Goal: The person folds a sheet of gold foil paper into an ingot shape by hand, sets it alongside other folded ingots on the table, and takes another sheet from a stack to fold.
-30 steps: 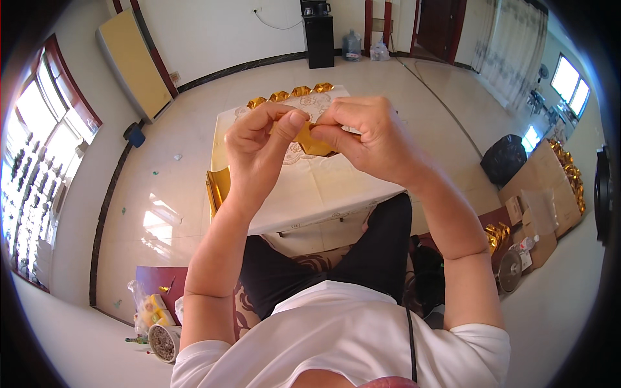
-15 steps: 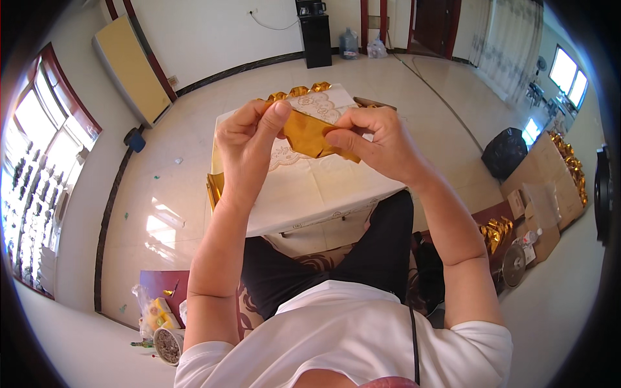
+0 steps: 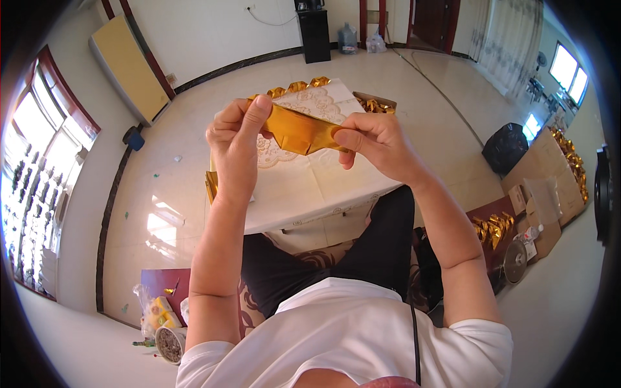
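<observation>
A folded piece of gold foil paper (image 3: 296,131) is stretched between my two hands, above a table (image 3: 297,191) with a patterned pale cover. My left hand (image 3: 240,132) pinches its left end between thumb and fingers. The right end is gripped by my right hand (image 3: 374,143), thumb on the near face. Along the table's far edge sits a row of folded gold foil pieces (image 3: 297,86). A stack of flat gold sheets (image 3: 211,185) lies at the table's left edge, partly behind my left forearm.
An open box of gold pieces (image 3: 375,105) stands at the table's far right corner. To my right are a cardboard box (image 3: 543,174), a black bag (image 3: 505,149) and more gold pieces (image 3: 493,227). At lower left stands a white pot (image 3: 170,344) beside plastic-wrapped items.
My hands have moved apart, the left one shifting leftward. More of the gold paper shows between them, and the box at the table's far right is less covered.
</observation>
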### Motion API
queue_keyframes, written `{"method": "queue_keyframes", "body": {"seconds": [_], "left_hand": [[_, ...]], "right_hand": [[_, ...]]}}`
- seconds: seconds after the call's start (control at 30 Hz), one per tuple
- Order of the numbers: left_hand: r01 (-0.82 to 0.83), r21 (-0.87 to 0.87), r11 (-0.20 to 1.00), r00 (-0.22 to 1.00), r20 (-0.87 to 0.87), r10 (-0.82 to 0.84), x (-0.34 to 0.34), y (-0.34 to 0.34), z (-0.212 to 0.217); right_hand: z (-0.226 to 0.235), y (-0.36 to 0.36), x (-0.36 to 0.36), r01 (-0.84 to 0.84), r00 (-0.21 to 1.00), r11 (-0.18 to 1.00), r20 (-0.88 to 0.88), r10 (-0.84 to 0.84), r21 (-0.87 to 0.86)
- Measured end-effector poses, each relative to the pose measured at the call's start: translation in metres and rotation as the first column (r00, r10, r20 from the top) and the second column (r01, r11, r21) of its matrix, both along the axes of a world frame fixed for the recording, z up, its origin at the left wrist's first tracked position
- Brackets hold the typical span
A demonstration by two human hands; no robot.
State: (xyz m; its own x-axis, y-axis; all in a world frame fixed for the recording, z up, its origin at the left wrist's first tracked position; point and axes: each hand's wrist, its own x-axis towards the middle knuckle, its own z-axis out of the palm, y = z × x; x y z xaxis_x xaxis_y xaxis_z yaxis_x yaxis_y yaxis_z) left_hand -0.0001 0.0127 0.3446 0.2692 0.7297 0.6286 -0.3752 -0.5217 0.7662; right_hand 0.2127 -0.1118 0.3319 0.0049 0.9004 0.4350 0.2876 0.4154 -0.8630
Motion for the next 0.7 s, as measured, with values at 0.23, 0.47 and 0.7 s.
{"method": "queue_keyframes", "body": {"seconds": [0.23, 0.47, 0.7], "left_hand": [[0.086, -0.106, 0.991, 0.996, 0.028, -0.084, -0.001, 0.003, -0.009], [0.147, -0.182, 0.972, 0.989, 0.004, -0.149, -0.005, 0.004, -0.018], [0.246, -0.42, 0.874, 0.963, 0.003, -0.269, 0.002, 0.022, -0.063]], "right_hand": [[-0.005, -0.002, 0.002, 0.003, 1.0, 1.0, 0.016, -0.003, 0.025], [-0.013, 0.002, 0.011, -0.074, 0.995, 0.997, -0.065, 0.074, 0.002], [-0.059, 0.03, 0.03, -0.268, 0.859, 0.934, -0.498, 0.12, -0.237]]}}
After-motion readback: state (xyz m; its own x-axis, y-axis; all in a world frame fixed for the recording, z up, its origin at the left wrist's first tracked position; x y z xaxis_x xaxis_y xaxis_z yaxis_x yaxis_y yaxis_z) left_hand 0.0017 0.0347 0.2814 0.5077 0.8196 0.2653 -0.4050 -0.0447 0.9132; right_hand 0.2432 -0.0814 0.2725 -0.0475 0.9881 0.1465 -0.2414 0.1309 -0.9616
